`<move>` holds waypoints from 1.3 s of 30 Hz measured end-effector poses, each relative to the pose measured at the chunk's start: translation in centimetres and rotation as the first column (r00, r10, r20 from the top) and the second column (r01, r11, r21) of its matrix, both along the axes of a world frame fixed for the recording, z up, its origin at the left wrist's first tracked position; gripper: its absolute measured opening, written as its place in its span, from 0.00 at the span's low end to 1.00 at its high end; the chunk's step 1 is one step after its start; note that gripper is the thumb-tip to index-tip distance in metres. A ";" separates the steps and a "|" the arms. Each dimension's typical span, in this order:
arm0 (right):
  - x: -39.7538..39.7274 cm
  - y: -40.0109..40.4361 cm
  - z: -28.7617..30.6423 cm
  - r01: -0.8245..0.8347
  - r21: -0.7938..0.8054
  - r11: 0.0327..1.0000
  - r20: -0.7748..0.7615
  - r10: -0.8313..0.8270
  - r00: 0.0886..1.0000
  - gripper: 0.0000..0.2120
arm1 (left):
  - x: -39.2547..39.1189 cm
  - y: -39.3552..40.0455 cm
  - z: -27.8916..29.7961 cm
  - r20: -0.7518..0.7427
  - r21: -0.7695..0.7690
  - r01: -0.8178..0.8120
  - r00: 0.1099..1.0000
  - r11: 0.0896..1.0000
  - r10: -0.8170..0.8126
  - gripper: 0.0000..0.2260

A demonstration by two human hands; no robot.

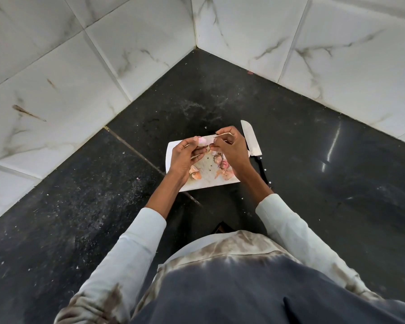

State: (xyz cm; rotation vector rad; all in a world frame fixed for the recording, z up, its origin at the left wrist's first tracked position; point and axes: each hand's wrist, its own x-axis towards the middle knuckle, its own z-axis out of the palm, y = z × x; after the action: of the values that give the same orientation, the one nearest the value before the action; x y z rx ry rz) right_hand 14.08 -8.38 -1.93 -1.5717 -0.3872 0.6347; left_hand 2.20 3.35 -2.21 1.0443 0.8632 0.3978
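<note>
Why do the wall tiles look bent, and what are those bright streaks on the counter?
Head view: wide-angle lens bows the wall tiles; streaks are glare on the counter beside the knife; left hand, right hand and pink piece look sharp.

Tiled walls (80,78) meet at 12 o'clock, boxing in the black counter (313,171). A knife (251,139) lies just beside the cutting board (208,183) at 2 o'clock. Peel scraps (225,169) litter the board, with the left hand (185,155) and right hand (232,148) pinching a clove (202,141) above it. The counter lies open at 9 and 4 o'clock.
</note>
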 end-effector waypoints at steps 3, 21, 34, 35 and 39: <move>0.0 0.1 0.0 -0.060 -0.057 0.997 0.136 0.067 0.989 0.06 | 0.1 0.0 -0.2 -0.027 0.062 0.019 0.999 0.998 -0.018 0.12; -0.9 0.7 0.9 0.009 -0.198 0.980 0.386 0.070 0.920 0.07 | 0.3 -0.1 0.0 -0.059 0.062 -0.002 0.998 0.998 0.006 0.14; -1.2 0.6 0.6 -0.008 -0.186 0.982 0.409 0.085 0.908 0.03 | 0.5 0.4 -0.1 -0.072 0.050 -0.079 0.994 0.996 0.083 0.10; -1.2 0.6 0.6 -0.015 -0.181 0.983 0.403 0.088 0.911 0.04 | 0.5 0.4 -0.1 -0.077 0.058 -0.066 0.994 0.996 0.071 0.11; -1.3 0.7 0.6 -0.013 -0.181 0.983 0.368 0.080 0.926 0.07 | 0.5 0.0 -0.2 -0.100 0.096 -0.028 0.994 0.995 0.037 0.15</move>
State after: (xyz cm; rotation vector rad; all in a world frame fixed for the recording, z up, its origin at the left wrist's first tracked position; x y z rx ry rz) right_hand 12.82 -7.68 -1.37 -1.8633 -0.6711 0.4089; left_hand 2.73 3.39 -2.41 1.1464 0.9614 0.4186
